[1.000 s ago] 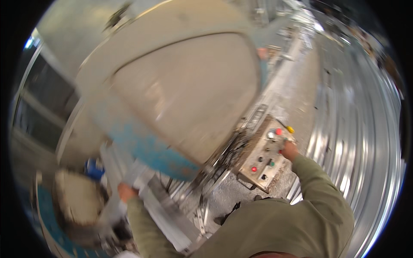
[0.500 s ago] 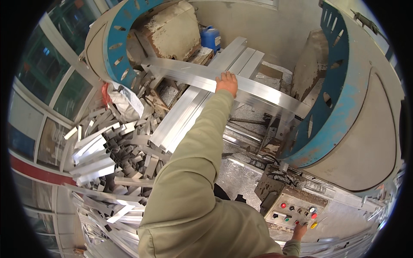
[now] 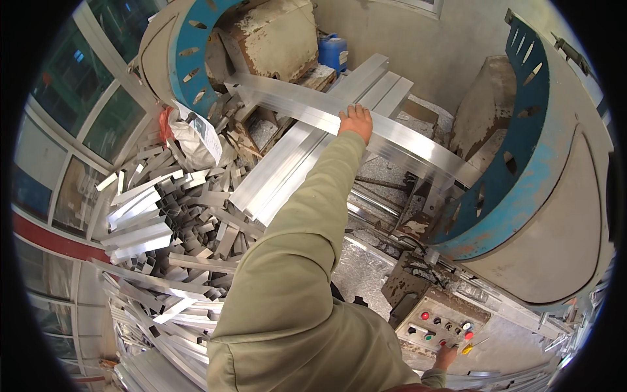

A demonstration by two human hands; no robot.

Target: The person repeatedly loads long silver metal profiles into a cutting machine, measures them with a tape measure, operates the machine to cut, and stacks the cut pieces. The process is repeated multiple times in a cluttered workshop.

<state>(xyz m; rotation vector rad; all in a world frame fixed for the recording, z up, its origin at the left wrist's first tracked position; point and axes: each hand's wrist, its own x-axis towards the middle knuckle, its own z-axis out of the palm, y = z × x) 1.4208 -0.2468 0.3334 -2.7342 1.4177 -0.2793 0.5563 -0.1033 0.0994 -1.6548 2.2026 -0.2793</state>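
My left hand [image 3: 356, 122] reaches far forward, its fingers curled over the edge of a long aluminium bar [image 3: 418, 149]. The bar lies crosswise between two big blue-rimmed machine wheels [image 3: 503, 189]. Under the bar, a bundle of long aluminium profiles [image 3: 297, 163] runs away from me. My right hand [image 3: 447, 357] is low at the right, touching the lower edge of a grey control panel [image 3: 439, 312] with red and green buttons. Its fingers are mostly hidden.
A heap of cut aluminium offcuts [image 3: 170, 222] fills the left side down to the floor. A white sack [image 3: 196, 140] and a blue canister [image 3: 333, 52] sit near the far wheel [image 3: 176, 59]. Windows [image 3: 59, 150] line the left wall.
One second ago the view pointed at the right-hand wheel and panel; it has swung left onto the bar and scrap heap. My left hand stays on the bar, my right at the panel.
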